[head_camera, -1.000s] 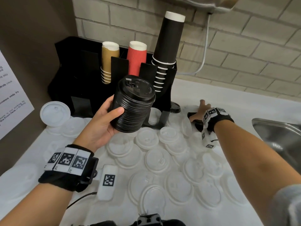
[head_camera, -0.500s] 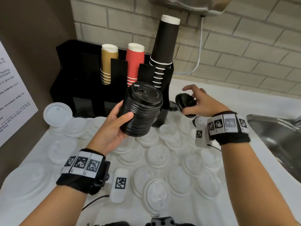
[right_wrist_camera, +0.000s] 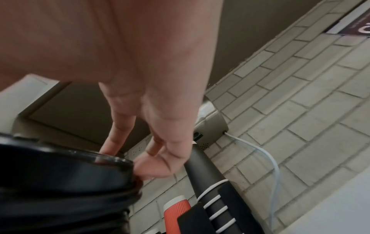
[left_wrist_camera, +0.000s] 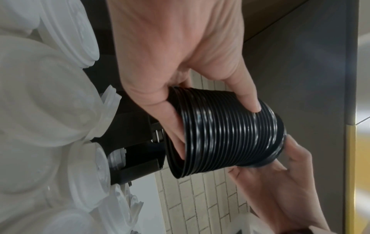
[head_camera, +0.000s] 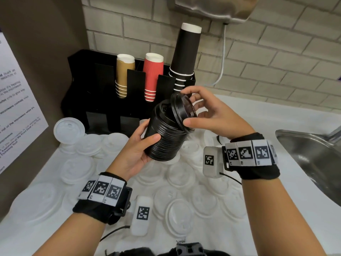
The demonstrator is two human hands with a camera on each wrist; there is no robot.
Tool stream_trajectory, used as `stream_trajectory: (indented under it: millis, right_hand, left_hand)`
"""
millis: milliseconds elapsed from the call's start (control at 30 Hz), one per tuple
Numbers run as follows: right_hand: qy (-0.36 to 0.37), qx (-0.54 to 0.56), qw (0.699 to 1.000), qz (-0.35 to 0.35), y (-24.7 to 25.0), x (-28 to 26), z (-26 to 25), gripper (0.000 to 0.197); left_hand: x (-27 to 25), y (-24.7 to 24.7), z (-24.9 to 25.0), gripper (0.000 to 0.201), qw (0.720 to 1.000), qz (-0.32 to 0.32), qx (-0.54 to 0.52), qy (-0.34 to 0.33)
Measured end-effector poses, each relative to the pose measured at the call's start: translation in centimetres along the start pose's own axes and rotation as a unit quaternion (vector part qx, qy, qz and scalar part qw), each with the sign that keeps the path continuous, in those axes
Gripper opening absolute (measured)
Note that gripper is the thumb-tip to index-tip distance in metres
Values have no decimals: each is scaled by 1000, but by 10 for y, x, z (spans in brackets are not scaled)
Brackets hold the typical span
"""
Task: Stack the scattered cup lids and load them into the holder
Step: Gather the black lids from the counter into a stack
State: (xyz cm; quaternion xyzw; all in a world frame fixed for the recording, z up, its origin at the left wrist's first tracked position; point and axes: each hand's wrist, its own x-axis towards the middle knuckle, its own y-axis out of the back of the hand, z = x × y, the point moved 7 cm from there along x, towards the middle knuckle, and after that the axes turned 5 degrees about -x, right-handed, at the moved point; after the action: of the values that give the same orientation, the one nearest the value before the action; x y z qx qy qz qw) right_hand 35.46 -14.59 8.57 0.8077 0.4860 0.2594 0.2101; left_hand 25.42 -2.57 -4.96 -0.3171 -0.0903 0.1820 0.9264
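Head view shows the left hand point(head_camera: 137, 154) wrapped around a tall stack of black lids point(head_camera: 167, 133), while the right hand point(head_camera: 212, 115) pinches one more black lid point(head_camera: 182, 108), tilted at its top. Many white lids point(head_camera: 182, 213) lie scattered across the near counter point(head_camera: 276, 115). The holder point(head_camera: 103, 97) stands far left; loading looks not yet begun.

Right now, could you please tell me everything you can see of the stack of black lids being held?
The stack of black lids is a tall column of glossy plastic lids nested closely, their rims forming fine ridges. It is tilted, held in the air above the white lids on the counter. The left hand grips its side, thumb across the ridges. At its top, the right hand pinches one more black lid, angled, partly seated.
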Motion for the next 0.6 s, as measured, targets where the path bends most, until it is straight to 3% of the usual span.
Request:
stream_trajectory:
  millis: [367, 600]
  right_hand:
    - [30, -154, 987, -40, -10, 14, -18, 51]
    - [57, -162, 984, -48, -9, 15, -19, 55]
  left_hand:
    - [-3, 0, 1, 67, 1000, 7, 12, 7]
    - [0, -2, 0, 65, 1000, 7, 4, 5]
